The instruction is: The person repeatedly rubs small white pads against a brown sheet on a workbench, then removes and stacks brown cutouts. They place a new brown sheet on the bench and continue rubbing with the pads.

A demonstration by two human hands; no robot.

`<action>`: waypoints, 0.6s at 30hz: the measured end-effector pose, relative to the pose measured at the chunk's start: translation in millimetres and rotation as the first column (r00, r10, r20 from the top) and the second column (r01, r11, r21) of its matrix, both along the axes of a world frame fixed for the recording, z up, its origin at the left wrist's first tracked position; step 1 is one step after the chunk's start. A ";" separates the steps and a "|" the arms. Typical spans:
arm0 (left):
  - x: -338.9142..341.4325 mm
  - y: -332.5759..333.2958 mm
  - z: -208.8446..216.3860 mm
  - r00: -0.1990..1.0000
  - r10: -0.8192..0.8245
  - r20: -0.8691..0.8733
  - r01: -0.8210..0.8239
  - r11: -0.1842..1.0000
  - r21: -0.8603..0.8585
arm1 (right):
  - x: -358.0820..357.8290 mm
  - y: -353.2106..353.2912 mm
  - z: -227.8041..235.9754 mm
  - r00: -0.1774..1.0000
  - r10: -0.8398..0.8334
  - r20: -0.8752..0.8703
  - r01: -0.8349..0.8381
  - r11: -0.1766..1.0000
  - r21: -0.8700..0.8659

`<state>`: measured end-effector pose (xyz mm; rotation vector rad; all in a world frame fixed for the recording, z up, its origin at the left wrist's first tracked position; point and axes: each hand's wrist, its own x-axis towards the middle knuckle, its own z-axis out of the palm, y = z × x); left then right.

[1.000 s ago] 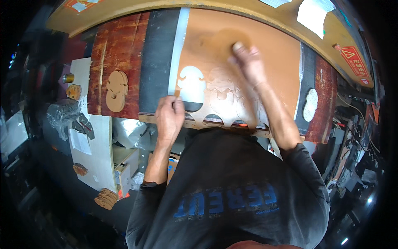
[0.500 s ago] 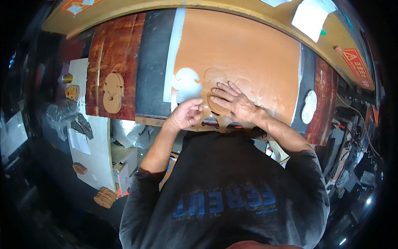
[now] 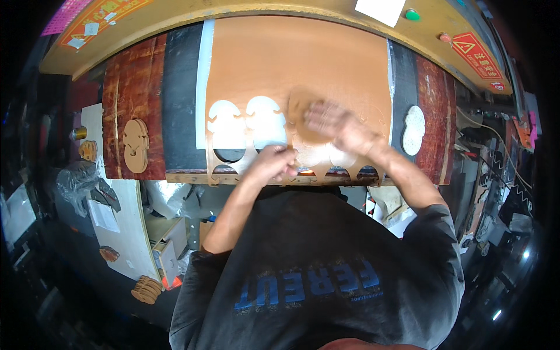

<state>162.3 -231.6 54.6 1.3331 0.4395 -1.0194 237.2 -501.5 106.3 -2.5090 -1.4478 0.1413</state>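
A wide tan leather-like sheet [image 3: 256,67] covers the middle of the work surface. Two double-lobed cutouts on its left part show white backing [image 3: 224,125]. My right hand [image 3: 335,123], smeared by motion, has its fingers at a loose cut-out piece [image 3: 303,105], brown and blurred, which it seems to grip; the thumb is hidden. My left hand [image 3: 273,163] is closed near the sheet's front edge, beside the right cutout. Its fingertips are pressed together, and what they hold, if anything, cannot be made out.
A stack of cut pieces [image 3: 136,146] lies on the red-brown board at left. A speckled pale piece [image 3: 413,130] rests at right. Along the back runs a yellow machine beam [image 3: 233,13] with a green button [image 3: 412,15]. Another stack [image 3: 146,290] stands low left.
A second white cutout now shows. My right hand has gone from lying flat on the sheet to moving with a loose piece. My left hand's fingers have closed. The view has shifted.
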 end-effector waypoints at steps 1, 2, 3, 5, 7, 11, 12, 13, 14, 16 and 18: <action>3.2 1.6 -8.0 0.981 0.090 -0.172 -0.123 0.973 -0.194 | -16.8 3.5 -13.3 0.994 0.076 -0.076 -0.091 0.971 -0.221; 5.2 5.3 -14.5 0.934 0.180 -0.308 -0.271 0.919 -0.285 | -33.6 -0.7 -20.6 0.992 0.009 -0.129 -0.023 0.994 -0.106; 9.6 9.2 -20.0 0.922 0.175 -0.344 -0.310 0.868 -0.389 | -44.7 -2.2 -27.9 0.973 -0.042 -0.227 0.018 0.994 -0.107; 14.0 11.3 -24.1 0.936 0.105 -0.337 -0.264 0.842 -0.470 | -48.5 -1.1 -39.5 0.973 -0.055 -0.226 0.035 0.995 -0.092; 15.3 10.6 -16.7 0.939 0.098 -0.329 -0.278 0.778 -0.563 | -40.1 -4.9 -37.3 0.980 -0.058 -0.190 0.037 0.993 -0.113; 3.3 -10.8 19.6 0.985 0.165 0.041 -0.165 0.986 -0.013 | -9.8 -20.4 -7.5 0.145 -0.375 -0.915 0.755 0.640 -0.142; -6.5 -18.1 31.0 0.969 0.044 0.242 -0.114 0.952 0.283 | -4.2 -32.7 5.5 0.198 -0.401 -0.895 0.867 0.498 -0.031; -16.0 -24.9 41.0 0.915 -0.072 0.398 -0.121 0.890 0.440 | 0.5 -46.5 18.2 0.284 -0.403 -0.870 0.927 0.349 0.141; -27.7 -31.4 49.5 0.822 -0.197 0.535 -0.167 0.814 0.556 | 3.7 -65.9 31.9 0.330 -0.435 -0.838 0.924 0.332 0.192; -34.8 -56.4 51.1 0.817 -0.234 0.528 -0.117 0.828 0.548 | 8.9 -97.9 48.7 0.617 -0.397 -0.679 0.778 0.435 0.453; -30.5 -86.7 41.8 0.944 -0.208 0.256 0.100 0.920 0.379 | 3.3 -114.8 47.9 0.820 -0.429 -0.379 0.568 0.687 0.452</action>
